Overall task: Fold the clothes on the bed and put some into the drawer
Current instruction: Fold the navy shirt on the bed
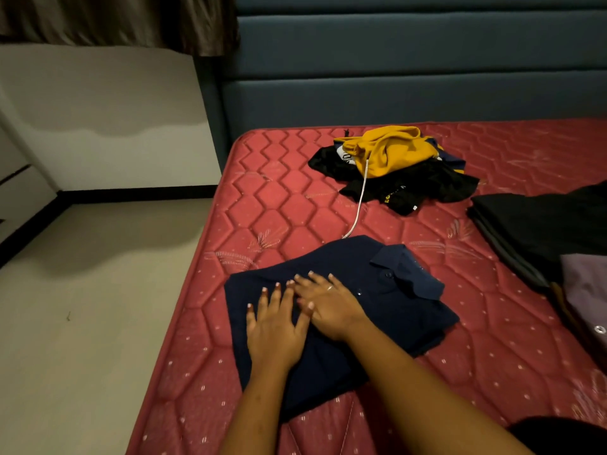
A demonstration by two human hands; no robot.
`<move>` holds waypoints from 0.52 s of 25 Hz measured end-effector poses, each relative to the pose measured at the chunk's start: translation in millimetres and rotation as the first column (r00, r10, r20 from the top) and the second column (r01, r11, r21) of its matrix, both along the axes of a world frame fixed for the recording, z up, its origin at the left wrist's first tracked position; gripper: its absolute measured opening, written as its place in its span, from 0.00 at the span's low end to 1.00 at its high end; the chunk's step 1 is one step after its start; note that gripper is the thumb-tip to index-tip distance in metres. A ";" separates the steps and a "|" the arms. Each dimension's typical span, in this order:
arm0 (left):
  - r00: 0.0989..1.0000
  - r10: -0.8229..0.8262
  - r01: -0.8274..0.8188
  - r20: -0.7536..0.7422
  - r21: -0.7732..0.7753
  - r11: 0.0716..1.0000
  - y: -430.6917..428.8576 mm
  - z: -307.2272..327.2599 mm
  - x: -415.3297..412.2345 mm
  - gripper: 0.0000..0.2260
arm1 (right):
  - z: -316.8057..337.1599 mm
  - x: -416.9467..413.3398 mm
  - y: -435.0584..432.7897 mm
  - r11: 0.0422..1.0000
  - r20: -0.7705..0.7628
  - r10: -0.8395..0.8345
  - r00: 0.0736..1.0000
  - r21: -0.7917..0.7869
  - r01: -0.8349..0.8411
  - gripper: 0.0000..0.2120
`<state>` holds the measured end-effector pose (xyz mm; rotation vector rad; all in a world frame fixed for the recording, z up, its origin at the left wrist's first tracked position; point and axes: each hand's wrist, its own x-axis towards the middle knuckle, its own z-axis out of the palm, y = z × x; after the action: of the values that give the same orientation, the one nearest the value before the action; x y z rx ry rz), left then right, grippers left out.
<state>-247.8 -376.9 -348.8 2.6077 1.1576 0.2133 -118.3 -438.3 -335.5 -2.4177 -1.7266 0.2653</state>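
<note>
**Head view.** The folding step is in hand. The left hand [276, 326] and the right hand [328, 310] are lying flat side by side, fingers straight and slightly spread. They are pressing down on the navy polo shirt [404, 290], and neither is pinching cloth.

The shirt is lying on the red mattress [289, 208] near its left edge. It is already folded into a compact rectangle, with the collar and buttons facing up.

The fold appears to be at the smoothing stage. The next move is likely calling for a lift with support under both sides, so the layers are not slipping. The shirt could go onto the folded stack [532, 224] at the right. No drawer is identifiable here.

A yellow garment [391, 152] is lying unfolded on a black garment [420, 188] farther up the mattress.
</note>
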 end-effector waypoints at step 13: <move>0.858 0.430 -0.381 0.280 -0.215 0.899 -17.2 10.5 -34.5 0.28 | 32.8 78.0 -112.6 0.600 -0.137 -0.772 0.621 0.166 0.782 0.38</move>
<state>-282.3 -394.1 -338.3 2.0660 1.5177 0.5888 -40.3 -550.9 -302.7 -2.6775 -0.4791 0.0124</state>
